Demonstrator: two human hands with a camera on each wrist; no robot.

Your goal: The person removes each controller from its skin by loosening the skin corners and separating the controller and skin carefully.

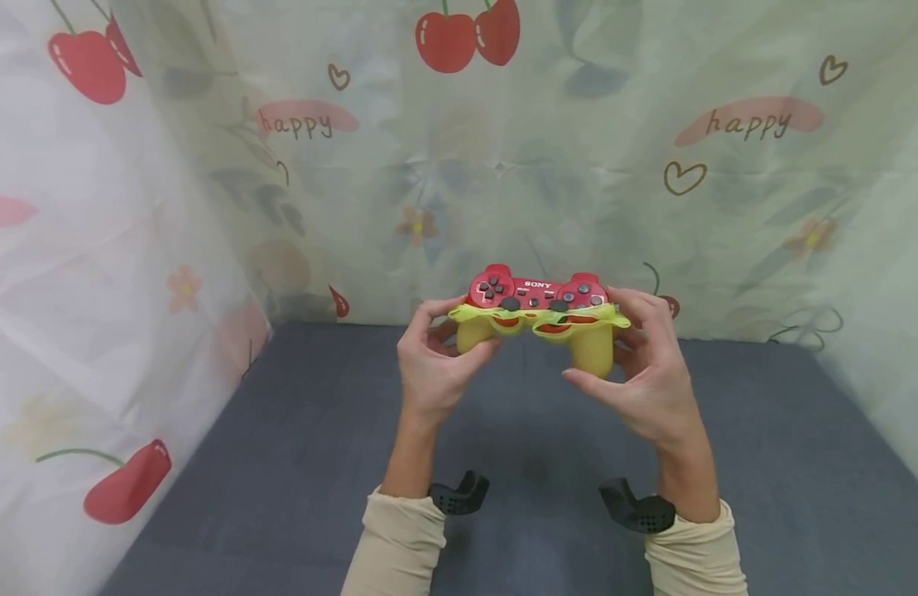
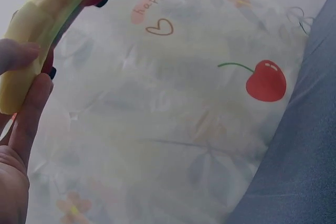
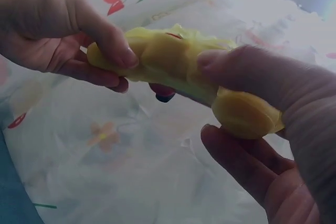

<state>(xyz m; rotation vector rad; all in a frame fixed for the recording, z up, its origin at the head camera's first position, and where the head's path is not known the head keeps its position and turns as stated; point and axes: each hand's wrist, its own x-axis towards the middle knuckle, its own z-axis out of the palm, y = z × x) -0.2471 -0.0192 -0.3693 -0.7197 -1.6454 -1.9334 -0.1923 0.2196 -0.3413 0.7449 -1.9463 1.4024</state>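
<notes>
A red game controller (image 1: 536, 291) marked SONY is held up in front of the back curtain. A stretchy yellow cover (image 1: 593, 352) wraps both of its handles, while the red upper face with its buttons and black sticks shows bare. My left hand (image 1: 436, 364) grips the left handle, thumb across the front and fingers behind. On the other side my right hand (image 1: 656, 372) holds the right handle end, its thumb low by the cover. The cover's underside (image 3: 165, 56) spans between both hands in the right wrist view. Some fingers are hidden behind the controller.
A dark grey cloth (image 1: 533, 513) covers the table below the hands. Patterned curtains (image 1: 503, 199) with cherries and the word happy enclose the back and sides. A black wrist device (image 1: 462, 494) is on the left wrist, and another black device (image 1: 637, 509) on the right.
</notes>
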